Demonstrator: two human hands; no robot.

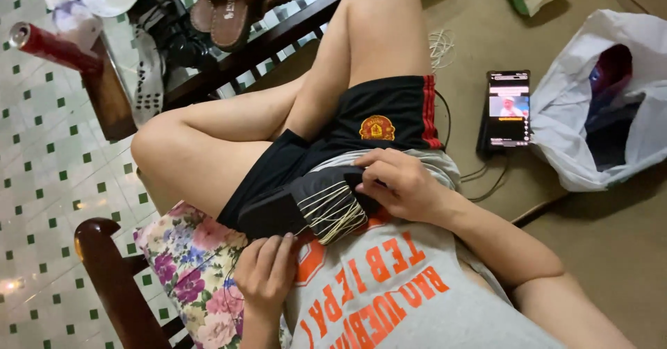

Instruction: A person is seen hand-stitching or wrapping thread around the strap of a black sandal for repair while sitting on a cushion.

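I sit with my legs crossed, in black shorts (389, 113) and a grey shirt with orange letters. On my lap lies a dark flat bundle (306, 203) with cream string (337, 217) wound around one end. My right hand (403, 186) grips its far end, fingers curled over the top edge. My left hand (267, 272) is below it, its bent fingertips pressed against the bundle's near dark edge. A thin dark strand runs beside that hand.
A phone with a lit screen (508, 109) lies on the brown surface to my right, cables trailing from it. Beyond it is a white plastic bag (556, 113). A loose string coil (441, 47), a floral cushion (201, 272), a red can (48, 47) and sandals (236, 5) are around.
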